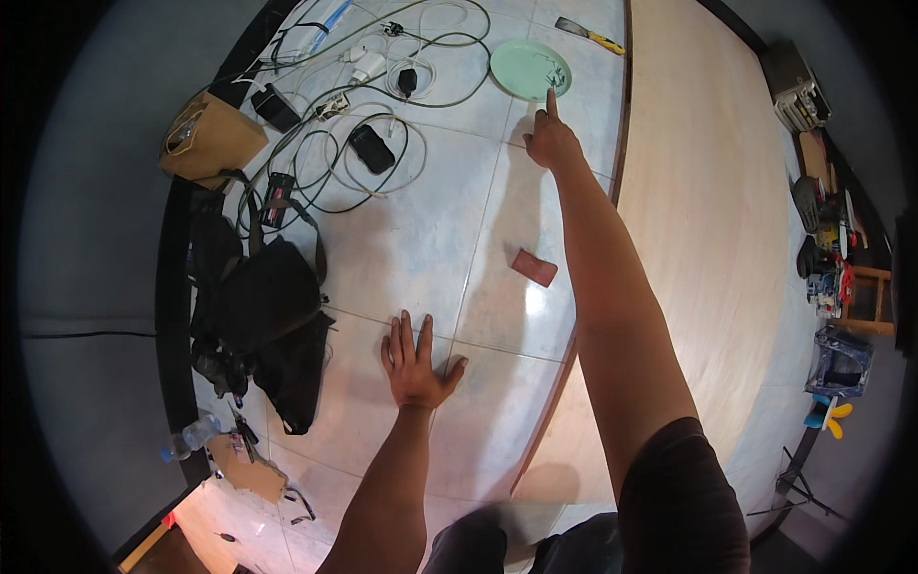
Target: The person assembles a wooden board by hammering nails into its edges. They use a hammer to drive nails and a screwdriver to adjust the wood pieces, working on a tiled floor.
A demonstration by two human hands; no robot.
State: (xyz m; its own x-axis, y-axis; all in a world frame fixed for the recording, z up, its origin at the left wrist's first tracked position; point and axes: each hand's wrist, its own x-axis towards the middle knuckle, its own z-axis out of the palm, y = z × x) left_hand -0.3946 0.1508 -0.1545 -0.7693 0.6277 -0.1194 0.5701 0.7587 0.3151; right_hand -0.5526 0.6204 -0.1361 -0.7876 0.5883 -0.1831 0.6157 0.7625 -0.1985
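My left hand [416,368] lies flat on the tiled floor, fingers spread, holding nothing. My right arm stretches far forward. At its end my right hand [554,140] points with the index finger out, the thumb apart and the other fingers curled; I see nothing held. The fingertip overlaps the near rim of a round mint-green plate [514,69], and whether it touches cannot be told. Several small dark metal pieces, perhaps screws or nails [555,77], lie on the plate's right side. A flat reddish-brown rectangular piece [534,268] rests on the tiles between my hands.
A wide plywood board [688,239] lies to the right. A yellow-handled scraper [598,38] sits beyond the plate. Tangled cables and black adapters [371,149], a brown paper bag [215,142] and a black bag [273,297] fill the left. Assorted tools line the far right wall.
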